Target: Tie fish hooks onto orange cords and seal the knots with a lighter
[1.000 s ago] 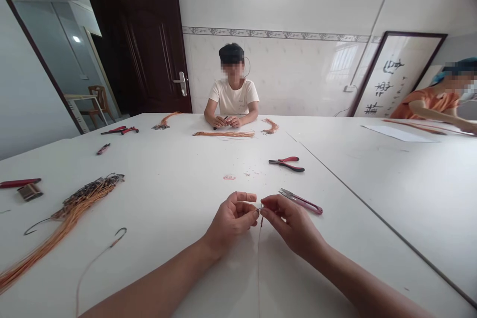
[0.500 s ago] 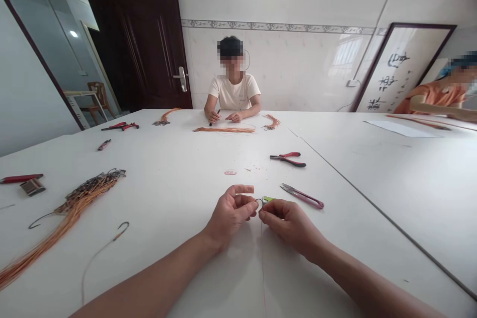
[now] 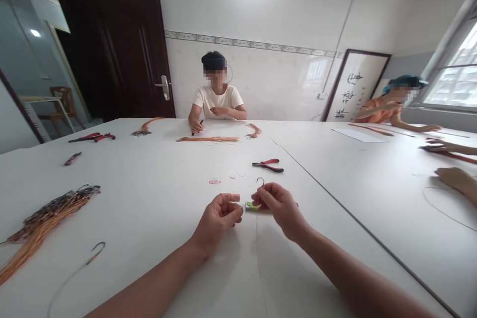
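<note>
My right hand (image 3: 278, 203) pinches a small metal hook (image 3: 260, 182) that sticks up above the fingers, with a thin wire (image 3: 257, 243) trailing down toward me. The same hand also seems to hold a small yellow-green object (image 3: 252, 206), possibly a lighter, by its right end. My left hand (image 3: 219, 216) is curled just left of that object, its forefinger wrapped in a pink cover, and I cannot tell whether it grips anything. Both hands hover low over the white table (image 3: 156, 208).
Red-handled pliers (image 3: 268, 165) lie beyond my hands. A bundle of orange wires with hooks (image 3: 44, 213) and one loose hooked wire (image 3: 93, 251) lie at left. A person in a white shirt (image 3: 218, 104) sits opposite; another person (image 3: 391, 107) and other hands (image 3: 452, 176) are at right.
The view has swung right and up. My right hand has lifted the hook above its fingers, my hands have drawn slightly apart, and the pink scissors are hidden behind my right hand.
</note>
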`<state>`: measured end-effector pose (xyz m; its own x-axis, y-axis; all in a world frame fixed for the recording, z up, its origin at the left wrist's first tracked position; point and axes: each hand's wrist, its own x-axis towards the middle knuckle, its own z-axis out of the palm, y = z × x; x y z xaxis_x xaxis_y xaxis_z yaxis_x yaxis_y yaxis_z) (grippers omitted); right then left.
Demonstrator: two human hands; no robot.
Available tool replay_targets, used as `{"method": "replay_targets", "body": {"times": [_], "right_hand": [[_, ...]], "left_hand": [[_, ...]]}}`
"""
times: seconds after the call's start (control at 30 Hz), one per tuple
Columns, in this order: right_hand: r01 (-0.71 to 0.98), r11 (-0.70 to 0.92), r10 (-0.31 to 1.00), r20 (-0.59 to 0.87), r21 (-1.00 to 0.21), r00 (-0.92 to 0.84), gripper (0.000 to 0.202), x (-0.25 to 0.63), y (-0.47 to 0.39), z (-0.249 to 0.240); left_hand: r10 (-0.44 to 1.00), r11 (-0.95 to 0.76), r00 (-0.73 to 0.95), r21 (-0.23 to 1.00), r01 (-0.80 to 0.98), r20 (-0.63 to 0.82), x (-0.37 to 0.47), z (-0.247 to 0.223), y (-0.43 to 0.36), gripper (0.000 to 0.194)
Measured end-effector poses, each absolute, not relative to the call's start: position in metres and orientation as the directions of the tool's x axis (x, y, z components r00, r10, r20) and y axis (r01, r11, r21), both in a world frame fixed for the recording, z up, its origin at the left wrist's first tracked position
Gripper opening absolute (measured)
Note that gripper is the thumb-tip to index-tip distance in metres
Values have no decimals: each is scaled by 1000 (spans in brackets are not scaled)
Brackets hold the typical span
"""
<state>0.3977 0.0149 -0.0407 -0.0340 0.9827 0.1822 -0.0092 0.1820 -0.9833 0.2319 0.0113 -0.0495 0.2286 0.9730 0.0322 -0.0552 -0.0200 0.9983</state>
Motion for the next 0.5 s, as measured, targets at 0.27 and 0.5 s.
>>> {"method": "replay_targets", "body": {"times": [0.27, 0.5], "right_hand": [[-233, 395, 891, 308, -889, 335, 20, 457, -16, 35], [122, 549, 657, 517, -827, 549, 10, 528, -106, 96]], "left_hand": [[963, -48, 267, 999, -6, 47, 229, -49, 14, 35], [952, -81, 298, 997, 12, 74, 226, -50, 16, 33]]}}
